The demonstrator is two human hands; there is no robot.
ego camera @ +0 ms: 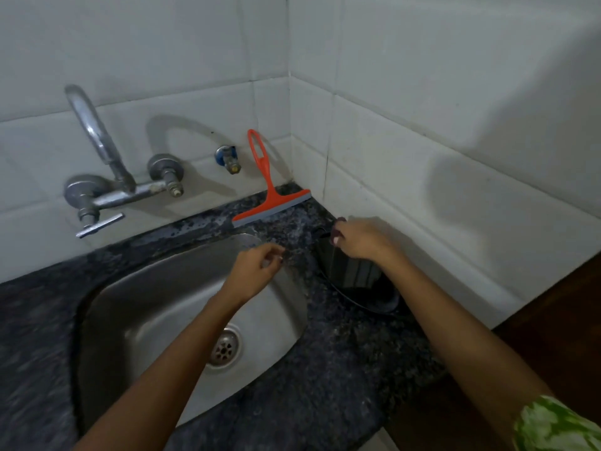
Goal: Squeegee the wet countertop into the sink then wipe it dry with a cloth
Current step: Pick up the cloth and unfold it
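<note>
While the right hand [356, 239] pinches the rim of a dark bucket-like container [353, 271] by the wall, the left hand [257, 268] hangs loosely curled, holding nothing, over the steel sink [136, 307]. Orange squeegee [271, 203] leans in the wet granite countertop [341, 359] corner, untouched.

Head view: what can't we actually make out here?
- Dark container by the right wall: the right hand and shadow hide its top; what it is, unclear.
- Right hand grip: fingers curl over something dark; shut or not, unclear.
- Left hand: motion-blurred above the sink; looks empty.
- Cloth: none in view.
- Countertop wetness: speckled stone and dim light mask it, away from the squeegee.
- Countertop left end: cut off by the edge.
</note>
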